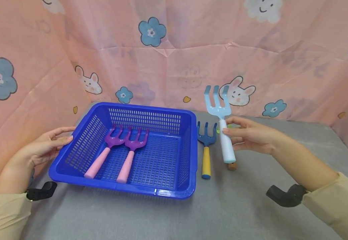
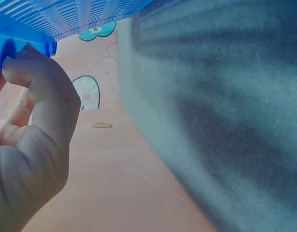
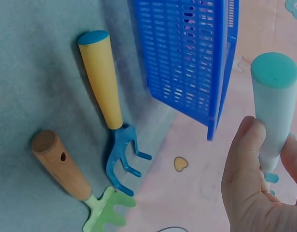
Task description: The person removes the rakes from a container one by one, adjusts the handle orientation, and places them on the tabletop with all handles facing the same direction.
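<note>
My left hand (image 1: 46, 146) grips the left rim of a blue plastic basket (image 1: 192, 150), thumb and fingertips at its edge; the left wrist view shows the curled fingers beside the basket's underside. Inside the basket lie two purple hand forks with pink handles, one fork (image 1: 125, 163) overlapping the tines of the other fork (image 1: 98, 163). My right hand (image 1: 252, 136) pinches the pale handle of a light blue hand fork (image 1: 219, 110), held up right of the basket with its tines upward. In the right wrist view, the turquoise handle end (image 3: 275, 71) faces the camera.
Right of the basket, a dark blue hand fork with a yellow handle (image 1: 206, 163) lies on the grey tabletop (image 1: 240, 206). Beside it is a small green rake with a wooden handle (image 3: 61, 164), mostly covered in the head view. A pink patterned cloth (image 1: 174, 66) hangs behind.
</note>
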A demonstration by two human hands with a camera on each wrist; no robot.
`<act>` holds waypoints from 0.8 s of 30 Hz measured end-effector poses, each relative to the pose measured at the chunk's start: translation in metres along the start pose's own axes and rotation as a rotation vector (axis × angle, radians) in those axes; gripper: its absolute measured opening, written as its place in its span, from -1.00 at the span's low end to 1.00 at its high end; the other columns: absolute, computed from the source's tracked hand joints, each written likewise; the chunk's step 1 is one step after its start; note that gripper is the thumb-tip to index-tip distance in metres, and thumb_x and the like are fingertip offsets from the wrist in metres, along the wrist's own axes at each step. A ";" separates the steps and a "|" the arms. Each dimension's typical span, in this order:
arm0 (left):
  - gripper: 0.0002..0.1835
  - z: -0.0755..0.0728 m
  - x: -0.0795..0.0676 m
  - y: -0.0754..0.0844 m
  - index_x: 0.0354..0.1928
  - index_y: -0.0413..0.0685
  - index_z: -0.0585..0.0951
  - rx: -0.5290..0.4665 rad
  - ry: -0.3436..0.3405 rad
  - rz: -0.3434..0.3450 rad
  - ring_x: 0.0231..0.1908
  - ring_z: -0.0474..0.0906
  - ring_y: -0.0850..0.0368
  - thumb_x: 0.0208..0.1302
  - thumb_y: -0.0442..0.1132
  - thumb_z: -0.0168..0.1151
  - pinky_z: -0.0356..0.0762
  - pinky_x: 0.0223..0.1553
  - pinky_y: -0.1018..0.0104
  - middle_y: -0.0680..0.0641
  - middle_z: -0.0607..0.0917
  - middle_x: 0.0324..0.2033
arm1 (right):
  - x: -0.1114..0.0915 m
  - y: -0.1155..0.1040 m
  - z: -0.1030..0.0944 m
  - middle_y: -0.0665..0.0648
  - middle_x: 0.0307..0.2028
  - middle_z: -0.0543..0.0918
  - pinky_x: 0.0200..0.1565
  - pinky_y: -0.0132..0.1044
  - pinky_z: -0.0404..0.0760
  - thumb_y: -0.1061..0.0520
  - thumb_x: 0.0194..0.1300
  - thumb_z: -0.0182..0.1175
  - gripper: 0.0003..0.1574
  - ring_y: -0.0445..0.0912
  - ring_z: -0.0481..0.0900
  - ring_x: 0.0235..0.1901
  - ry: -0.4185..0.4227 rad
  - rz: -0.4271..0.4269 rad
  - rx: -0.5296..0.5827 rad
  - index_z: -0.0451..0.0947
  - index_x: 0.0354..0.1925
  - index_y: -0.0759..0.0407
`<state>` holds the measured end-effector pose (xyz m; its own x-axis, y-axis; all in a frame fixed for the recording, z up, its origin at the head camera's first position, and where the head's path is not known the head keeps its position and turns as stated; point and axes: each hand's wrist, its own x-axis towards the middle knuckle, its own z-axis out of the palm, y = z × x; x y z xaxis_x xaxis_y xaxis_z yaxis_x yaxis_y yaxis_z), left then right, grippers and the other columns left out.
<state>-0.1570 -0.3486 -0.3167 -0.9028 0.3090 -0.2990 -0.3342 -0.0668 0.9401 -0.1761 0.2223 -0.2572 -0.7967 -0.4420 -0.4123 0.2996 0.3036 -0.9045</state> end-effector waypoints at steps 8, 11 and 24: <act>-0.69 0.001 0.000 0.000 -0.09 0.25 0.58 -0.001 0.032 -0.011 -0.34 0.67 0.07 0.39 -0.37 -0.02 0.66 -0.34 0.19 -0.06 0.70 -0.28 | -0.003 0.005 -0.010 0.12 -0.01 0.36 -0.08 -0.14 0.58 0.09 0.41 0.02 -0.61 -0.01 0.52 -0.12 0.024 -0.016 0.001 0.16 0.12 0.08; -0.69 0.002 -0.001 0.000 -0.14 0.30 0.60 0.011 0.080 -0.036 -0.34 0.67 0.07 0.38 -0.35 0.01 0.66 -0.35 0.19 -0.03 0.70 -0.31 | -0.003 0.006 -0.013 0.13 -0.01 0.36 -0.08 -0.14 0.58 0.09 0.42 0.00 -0.63 -0.03 0.54 -0.13 0.033 -0.025 -0.001 0.16 0.11 0.09; -0.69 0.007 0.000 0.001 -0.24 0.33 0.67 -0.018 0.137 -0.068 -0.35 0.68 0.11 0.34 -0.34 0.08 0.66 -0.35 0.23 0.01 0.72 -0.35 | -0.007 0.009 -0.023 0.14 -0.02 0.32 -0.10 -0.16 0.60 0.10 0.42 -0.01 -0.64 -0.03 0.55 -0.13 0.056 -0.032 0.008 0.17 0.12 0.04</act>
<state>-0.1553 -0.3423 -0.3149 -0.9060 0.1815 -0.3824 -0.3994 -0.0672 0.9143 -0.1802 0.2475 -0.2596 -0.8339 -0.4035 -0.3766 0.2776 0.2830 -0.9181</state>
